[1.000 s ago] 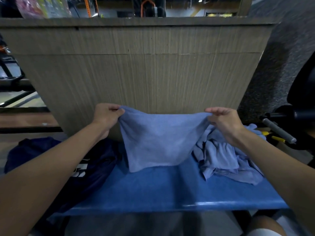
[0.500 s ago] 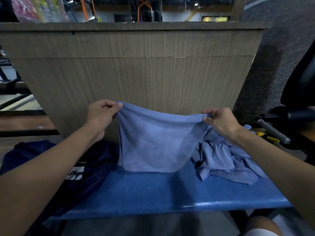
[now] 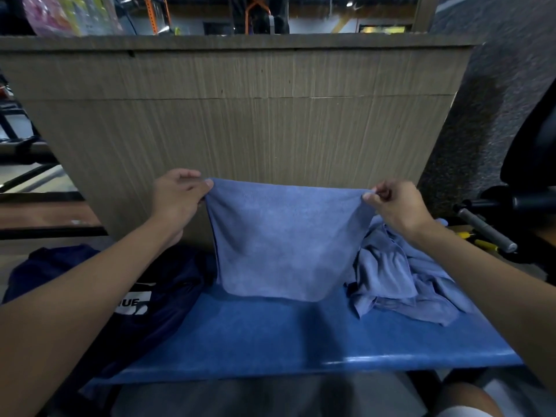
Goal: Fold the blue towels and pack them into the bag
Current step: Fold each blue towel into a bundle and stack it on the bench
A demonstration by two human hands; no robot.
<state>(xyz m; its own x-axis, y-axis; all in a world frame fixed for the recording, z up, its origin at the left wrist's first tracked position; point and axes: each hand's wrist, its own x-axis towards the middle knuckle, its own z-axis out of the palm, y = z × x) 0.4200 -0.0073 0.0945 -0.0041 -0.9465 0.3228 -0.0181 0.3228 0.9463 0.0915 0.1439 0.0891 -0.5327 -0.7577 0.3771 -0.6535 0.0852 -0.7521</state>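
Observation:
A blue towel (image 3: 279,242) hangs stretched between my hands above the blue bench (image 3: 270,335). My left hand (image 3: 176,198) pinches its top left corner and my right hand (image 3: 397,203) pinches its top right corner. The towel's lower edge hangs just above the bench top. A crumpled heap of blue towels (image 3: 403,275) lies on the bench at the right, under my right forearm. A dark navy bag (image 3: 144,299) with a white logo lies at the left end of the bench, partly hidden by my left arm.
A tall wood-grain panel (image 3: 240,121) rises right behind the bench. A grey metal bar (image 3: 484,230) and a yellow-handled tool (image 3: 481,243) lie at the right, beside a black chair (image 3: 532,152). My knees show below the bench's front edge.
My hands have pulled the towel's top edge tighter and flatter. The towel now hangs squarer, with its lower edge level above the bench.

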